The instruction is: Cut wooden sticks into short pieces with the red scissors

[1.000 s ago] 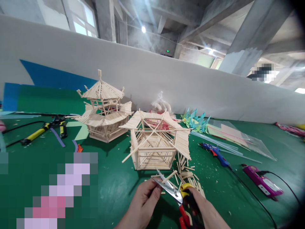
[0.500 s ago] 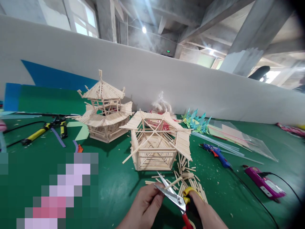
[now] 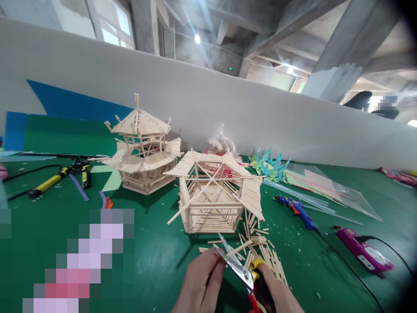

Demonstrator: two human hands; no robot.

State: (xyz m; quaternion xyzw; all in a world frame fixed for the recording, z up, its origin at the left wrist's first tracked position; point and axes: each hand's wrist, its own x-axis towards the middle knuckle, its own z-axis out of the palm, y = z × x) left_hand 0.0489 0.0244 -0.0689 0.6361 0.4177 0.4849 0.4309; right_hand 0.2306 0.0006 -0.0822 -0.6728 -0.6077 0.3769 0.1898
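Note:
My right hand (image 3: 276,291) grips the yellow and red handles of a pair of scissors (image 3: 236,265) at the bottom edge of the view. The blades are parted around a thin wooden stick (image 3: 239,248). My left hand (image 3: 202,282) pinches the near end of that stick beside the blades. Just beyond lies a heap of loose cut sticks (image 3: 260,250). Behind it stands an unfinished hexagonal stick house (image 3: 215,195) with an open roof frame. A finished two-tier stick pagoda (image 3: 140,148) stands further left.
The green table (image 3: 163,256) carries a blue glue gun (image 3: 298,211), a purple glue gun (image 3: 361,250) with a black cord, a yellow-handled tool (image 3: 48,184), folded paper stars (image 3: 269,165) and clear plastic sheets (image 3: 329,187). A grey partition wall (image 3: 228,104) runs behind.
Both hands with the scissors and stick have drifted slightly right and lower in the view. The blades stay parted on the stick.

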